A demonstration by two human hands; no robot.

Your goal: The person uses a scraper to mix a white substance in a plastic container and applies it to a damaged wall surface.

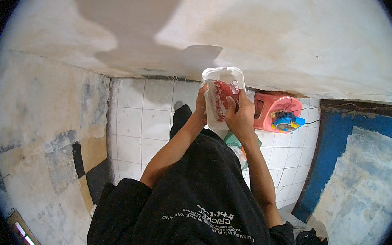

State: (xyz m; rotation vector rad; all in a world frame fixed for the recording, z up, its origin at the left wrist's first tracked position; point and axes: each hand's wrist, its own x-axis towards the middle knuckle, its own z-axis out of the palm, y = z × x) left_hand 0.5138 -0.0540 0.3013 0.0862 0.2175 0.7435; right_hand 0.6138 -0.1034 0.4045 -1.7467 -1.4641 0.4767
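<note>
A whitish rectangular plastic tub point(211, 120), with red patches across its middle, is held up in front of the wall and tilted toward me. My left hand point(201, 105) grips its left side, the fingers mostly out of sight behind it. On the right side my right hand point(242, 118) is closed around the tub's edge, its thumb lying over the near face by the red area. Whether the red is print, residue or a separate piece, I cannot tell.
A pale, stained wall point(276, 41) rises ahead. On the white tiled floor point(129, 119) a pink plastic stool point(264, 119) bears a blue and yellow device point(284, 123) with cables. A green item point(234, 141) is partly hidden by my right arm. Right stands a blue-framed panel point(313, 178).
</note>
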